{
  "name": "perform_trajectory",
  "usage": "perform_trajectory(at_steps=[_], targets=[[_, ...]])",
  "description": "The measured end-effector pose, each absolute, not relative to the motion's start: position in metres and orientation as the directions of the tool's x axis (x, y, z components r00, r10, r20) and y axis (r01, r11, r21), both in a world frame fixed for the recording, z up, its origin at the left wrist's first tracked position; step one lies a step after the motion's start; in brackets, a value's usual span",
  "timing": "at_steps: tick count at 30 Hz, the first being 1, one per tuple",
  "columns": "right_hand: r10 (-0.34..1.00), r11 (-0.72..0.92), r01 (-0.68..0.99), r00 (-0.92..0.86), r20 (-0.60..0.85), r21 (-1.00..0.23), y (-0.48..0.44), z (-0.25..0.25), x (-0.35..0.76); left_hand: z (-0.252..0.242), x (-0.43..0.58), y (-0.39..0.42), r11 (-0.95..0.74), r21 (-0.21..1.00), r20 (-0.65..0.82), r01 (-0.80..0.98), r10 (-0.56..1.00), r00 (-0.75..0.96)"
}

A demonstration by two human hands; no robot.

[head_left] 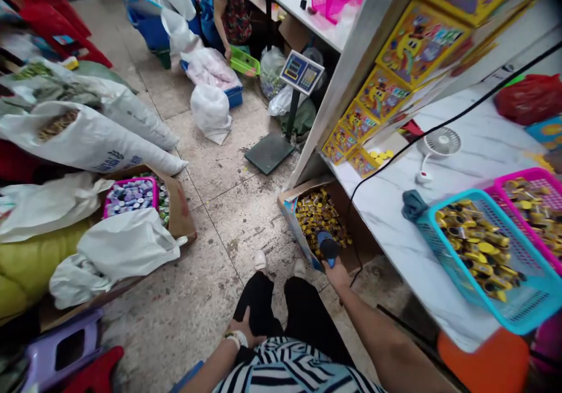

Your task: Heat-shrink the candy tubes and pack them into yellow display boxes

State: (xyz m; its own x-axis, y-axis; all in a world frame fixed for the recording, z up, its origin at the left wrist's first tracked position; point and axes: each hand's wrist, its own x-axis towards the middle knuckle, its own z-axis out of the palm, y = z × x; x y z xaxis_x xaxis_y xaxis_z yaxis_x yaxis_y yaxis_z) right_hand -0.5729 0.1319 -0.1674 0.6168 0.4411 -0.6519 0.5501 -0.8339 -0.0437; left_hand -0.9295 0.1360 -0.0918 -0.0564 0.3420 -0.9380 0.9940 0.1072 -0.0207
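A small dark blue object (328, 246), rounded and roughly cup-shaped, blurred so that its exact make cannot be told, is held just over the near edge of an open cardboard box (356, 232) on the tiled floor. The right hand (337, 273) reaches down to the box with the arm outstretched, its fingers closed around the lower end of the blue object. The box is filled with a heap of little yellow and dark pieces (318, 214), and the blue object sits directly above them. Nearer the viewer than the box, the left hand (243, 328), with a white band at the wrist, lies loosely spread on the person's black-trousered thigh and holds nothing. Right of the box stands a white marble-patterned table (395, 205) bearing a teal basket (527, 315) of similar yellow pieces, a pink basket (522, 176) beside it, and a small white fan (441, 143). Beyond the box, a platform scale (268, 153) rests on the floor. Further beyond, another person (230, 6) bends over bags. Well left of the box, a second pink basket (132, 180) holds purple pieces among white sacks.
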Motion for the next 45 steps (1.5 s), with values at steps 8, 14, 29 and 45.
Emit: perform_trajectory(at_steps=[8,14,29,45], targets=[[0.631,-0.693,0.708,0.505,-0.59,-0.135,0.135,-0.203,-0.586,-0.152,-0.933,0.118,0.181,-0.001,-0.947,0.984,0.314,-0.059],[0.75,-0.566,0.796,0.388,-0.535,-0.216,0.107,-0.213,-0.552,-0.16,-0.891,0.014,0.191,-0.068,-0.824,0.979,0.543,-0.163],[0.813,-0.545,0.79,0.417,-0.405,-0.281,0.01,-0.22,-0.465,-0.203,-0.677,0.085,0.343,0.479,-0.628,0.808,0.777,0.042],[0.903,-0.411,0.89,0.427,0.047,-0.196,0.018,-0.324,-0.376,-0.361,-0.566,0.215,0.481,0.726,-0.526,0.491,0.849,-0.054]])
